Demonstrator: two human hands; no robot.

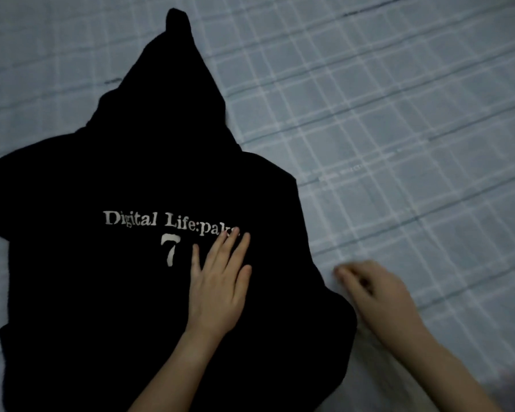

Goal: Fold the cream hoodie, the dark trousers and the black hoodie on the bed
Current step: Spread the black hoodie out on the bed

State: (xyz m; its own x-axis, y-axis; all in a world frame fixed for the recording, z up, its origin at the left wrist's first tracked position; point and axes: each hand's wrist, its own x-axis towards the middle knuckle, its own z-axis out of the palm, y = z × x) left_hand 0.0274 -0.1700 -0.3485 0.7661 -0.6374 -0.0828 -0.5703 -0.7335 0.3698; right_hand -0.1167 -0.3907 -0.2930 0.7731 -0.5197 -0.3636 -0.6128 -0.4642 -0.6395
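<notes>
Black hoodie (125, 292) spread flat on the bed (399, 129), left hand (217, 286) on it, right hand (381, 295) beside it.
Hoodie lies on the pale blue checked sheet, hood (173, 84) pointing away from the person, white print (170, 223) "Digital Life" and a "7" facing up. Left hand rests palm down on the chest just below the print; its fingers (220, 251) are straight and slightly spread, tips touching the last letters. Right hand is over the sheet just beside the hoodie's right edge, fingers curled, blurred; cannot tell whether they pinch anything.
</notes>
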